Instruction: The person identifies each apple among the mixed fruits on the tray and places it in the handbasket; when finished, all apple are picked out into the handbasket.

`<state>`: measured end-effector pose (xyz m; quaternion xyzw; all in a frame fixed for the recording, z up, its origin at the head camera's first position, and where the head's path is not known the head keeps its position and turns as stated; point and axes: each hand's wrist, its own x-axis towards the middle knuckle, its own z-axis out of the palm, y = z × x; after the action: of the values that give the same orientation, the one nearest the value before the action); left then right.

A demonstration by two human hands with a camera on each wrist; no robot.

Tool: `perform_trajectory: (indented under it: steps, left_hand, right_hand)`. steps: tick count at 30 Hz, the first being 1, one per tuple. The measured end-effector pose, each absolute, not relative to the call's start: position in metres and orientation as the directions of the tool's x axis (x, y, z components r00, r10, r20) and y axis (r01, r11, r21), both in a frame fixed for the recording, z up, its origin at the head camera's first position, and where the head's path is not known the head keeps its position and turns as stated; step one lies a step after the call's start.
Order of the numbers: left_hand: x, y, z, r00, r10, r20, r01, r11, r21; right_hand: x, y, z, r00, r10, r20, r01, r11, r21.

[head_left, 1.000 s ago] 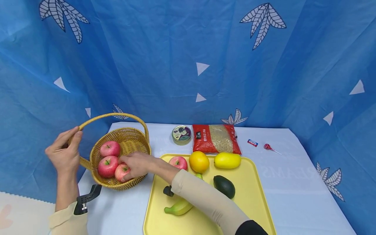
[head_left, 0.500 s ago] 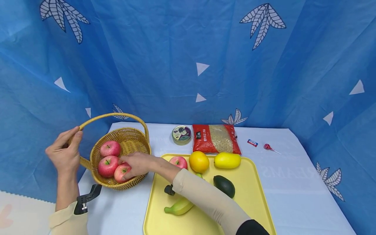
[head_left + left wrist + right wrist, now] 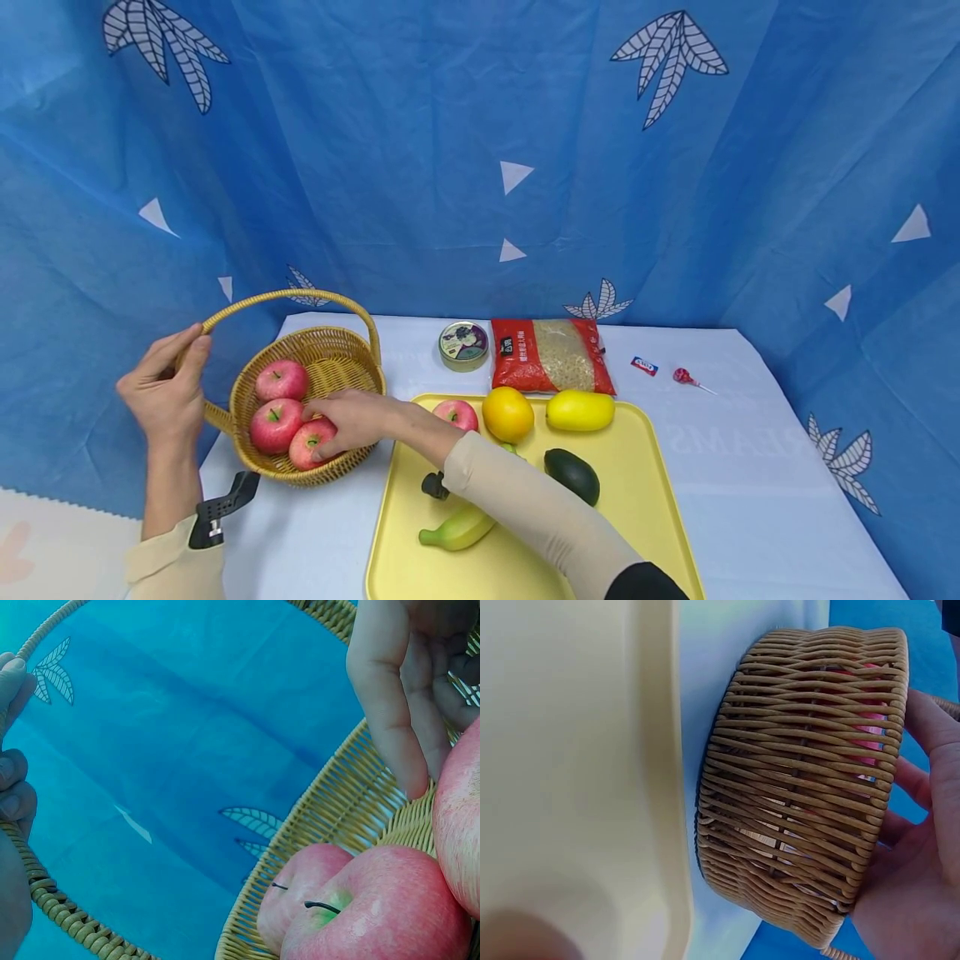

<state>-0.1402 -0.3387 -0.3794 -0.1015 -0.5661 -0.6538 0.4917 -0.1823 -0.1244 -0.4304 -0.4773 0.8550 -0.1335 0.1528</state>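
In the head view, my left hand (image 3: 167, 379) pinches the handle (image 3: 318, 293) of a yellow wicker basket (image 3: 330, 477) at the table's left. Two red apples (image 3: 282, 381) lie in its left side. Toward the basket's front right, a third apple (image 3: 310, 446) sits between the thumb and fingers of my right hand (image 3: 352, 419), which reaches in over the rim. Seen from the left wrist, the right fingers (image 3: 386, 712) point down beside that apple (image 3: 461, 817). From the right wrist, the basket's woven wall (image 3: 802, 772) covers most of the apples.
A yellow tray (image 3: 660, 500) holds another apple (image 3: 456, 414), an orange (image 3: 508, 414), a yellow mango-like fruit (image 3: 581, 411), a dark green oval fruit (image 3: 572, 477) and a banana (image 3: 459, 529). Behind are a round tin (image 3: 463, 346), a red bag (image 3: 555, 356), a small wrapped piece (image 3: 644, 365) and a lollipop (image 3: 686, 377).
The apple at my right hand has turned and shifted slightly toward the basket's front left, showing more of itself. The left hand has stayed on the handle.
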Motion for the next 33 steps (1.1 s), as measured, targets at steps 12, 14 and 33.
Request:
perform_trajectory:
  steps: [12,14,33]
  left_hand:
    - [-0.140,-0.339,-0.380,-0.500,-0.530,0.685,0.745,0.140,0.653]
    - [-0.140,-0.340,-0.381,-0.501,-0.533,0.682,0.741,0.143,0.657]
    - [-0.140,-0.336,-0.378,-0.492,-0.530,0.691,0.757,0.132,0.640]
  right_hand:
    - [-0.183,-0.121,-0.428,-0.484,-0.864,-0.134,-0.783,0.497,-0.375]
    - [-0.183,-0.119,-0.427,-0.481,-0.867,-0.130,-0.787,0.492,-0.372]
    - [-0.181,-0.072,-0.398,-0.339,-0.940,0.039,-0.850,0.288,-0.440]
